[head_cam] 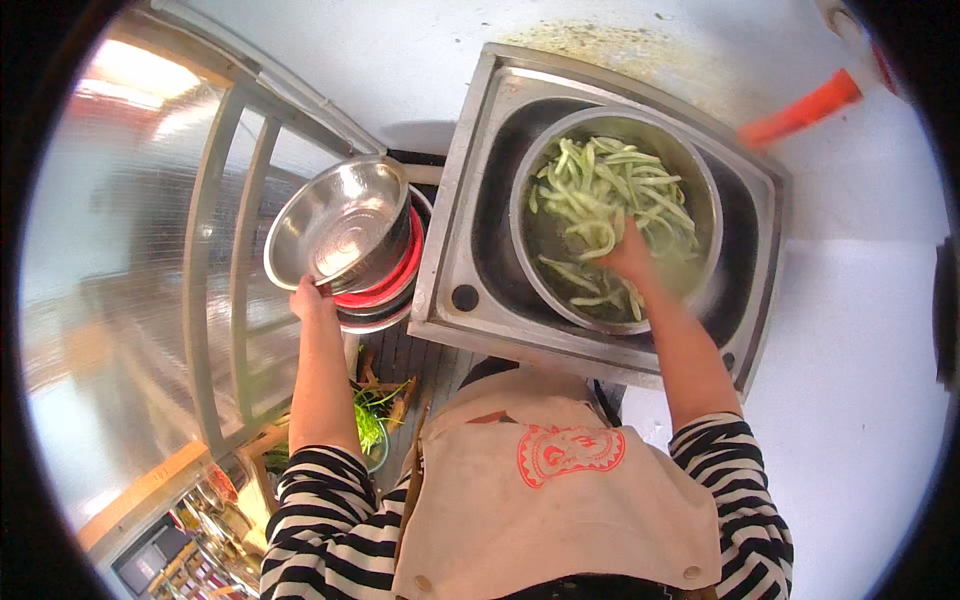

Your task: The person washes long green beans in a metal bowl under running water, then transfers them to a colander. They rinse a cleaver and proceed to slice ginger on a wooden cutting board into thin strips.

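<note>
Pinched at its near rim by my left hand (309, 300), a shiny stainless steel basin (349, 225) tilts over a stack of bowls on the left. My right hand (628, 253) is inside a large round metal basin (529, 262), its fingers around some pale green vegetable strips (592, 176). Strips partly hide those fingers. Many strips lie heaped toward the basin's far side, and a few float apart in the water near its front. The large basin stands in a stainless steel sink (450, 247).
Under the tilted basin sits a stack of bowls with a red one (401, 279). Leafy greens in a bowl (369, 427) stand low at left. A framed translucent panel (217, 262) borders the left. Above the sink's right corner hangs an orange-red tube (802, 111).
</note>
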`<act>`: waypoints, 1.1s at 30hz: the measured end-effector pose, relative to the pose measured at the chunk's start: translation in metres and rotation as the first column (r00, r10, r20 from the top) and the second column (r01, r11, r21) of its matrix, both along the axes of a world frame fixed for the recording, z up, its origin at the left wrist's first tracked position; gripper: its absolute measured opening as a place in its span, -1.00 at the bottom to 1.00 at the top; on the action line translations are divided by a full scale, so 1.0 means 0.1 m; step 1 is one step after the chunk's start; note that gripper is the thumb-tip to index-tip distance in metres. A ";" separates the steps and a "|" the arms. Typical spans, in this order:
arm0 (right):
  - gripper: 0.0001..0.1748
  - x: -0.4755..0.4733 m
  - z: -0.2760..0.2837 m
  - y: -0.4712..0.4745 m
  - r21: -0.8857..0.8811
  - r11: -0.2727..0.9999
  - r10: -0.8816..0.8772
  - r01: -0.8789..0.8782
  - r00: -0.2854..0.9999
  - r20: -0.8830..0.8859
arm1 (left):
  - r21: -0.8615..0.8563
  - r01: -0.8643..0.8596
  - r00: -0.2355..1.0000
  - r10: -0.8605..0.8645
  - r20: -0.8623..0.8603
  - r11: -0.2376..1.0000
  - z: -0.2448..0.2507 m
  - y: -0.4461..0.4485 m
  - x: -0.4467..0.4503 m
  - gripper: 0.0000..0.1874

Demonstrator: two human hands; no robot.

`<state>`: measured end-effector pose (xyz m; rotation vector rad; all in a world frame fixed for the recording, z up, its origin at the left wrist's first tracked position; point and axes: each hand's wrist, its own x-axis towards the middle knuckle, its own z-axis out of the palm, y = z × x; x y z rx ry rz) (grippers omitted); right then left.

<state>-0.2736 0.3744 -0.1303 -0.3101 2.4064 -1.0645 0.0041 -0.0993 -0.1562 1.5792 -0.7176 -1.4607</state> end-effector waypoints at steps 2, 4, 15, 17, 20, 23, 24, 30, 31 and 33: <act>-0.26 -0.11 0.24 0.07 -0.091 0.996 0.026 -0.021 0.998 0.054 | -0.028 -0.009 0.999 0.008 -0.046 1.000 0.15 -0.07 -0.07 -0.91; -0.28 -0.18 0.49 0.15 -0.258 0.962 -0.022 0.091 0.966 0.257 | -0.051 -0.015 0.999 0.012 -0.052 0.999 0.31 -0.17 -0.11 -0.88; -0.47 -0.27 1.31 0.49 -0.433 0.781 -0.163 0.450 0.816 0.555 | -0.418 0.270 0.941 -0.330 -0.076 0.867 2.19 0.42 0.17 -0.57; -0.49 -0.26 1.38 0.49 -0.511 0.740 -0.165 0.437 0.855 0.492 | -0.420 0.327 0.926 -0.377 -0.039 0.847 2.42 0.75 0.11 -0.57; -0.46 -0.11 1.55 0.44 -0.666 0.664 -0.080 0.340 0.918 0.388 | -0.447 0.418 0.885 -0.466 0.003 0.791 2.55 1.18 0.02 -0.59; -0.38 0.17 1.76 0.21 -0.755 0.639 0.020 0.148 0.978 0.208 | -0.415 0.528 0.829 -0.557 0.060 0.741 2.50 1.48 -0.05 -0.60; -0.38 0.29 1.82 0.12 -0.752 0.659 0.070 0.033 0.992 0.105 | -0.397 0.548 0.817 -0.572 0.065 0.737 2.48 1.58 -0.06 -0.61; -0.22 0.67 1.99 -0.91 -0.520 0.551 0.389 -0.652 0.752 -0.532 | -0.352 0.619 0.764 -0.642 0.064 0.702 2.37 2.01 -0.06 -0.57; -0.18 0.71 1.99 -0.99 -0.361 0.565 0.561 -0.742 0.666 -0.492 | -0.362 0.619 0.760 -0.648 0.052 0.697 2.35 2.05 -0.04 -0.57; -0.12 0.67 1.96 -1.01 -0.024 0.553 0.696 -0.833 0.478 -0.536 | -0.347 0.577 0.794 -0.607 0.029 0.739 2.30 2.11 0.02 -0.56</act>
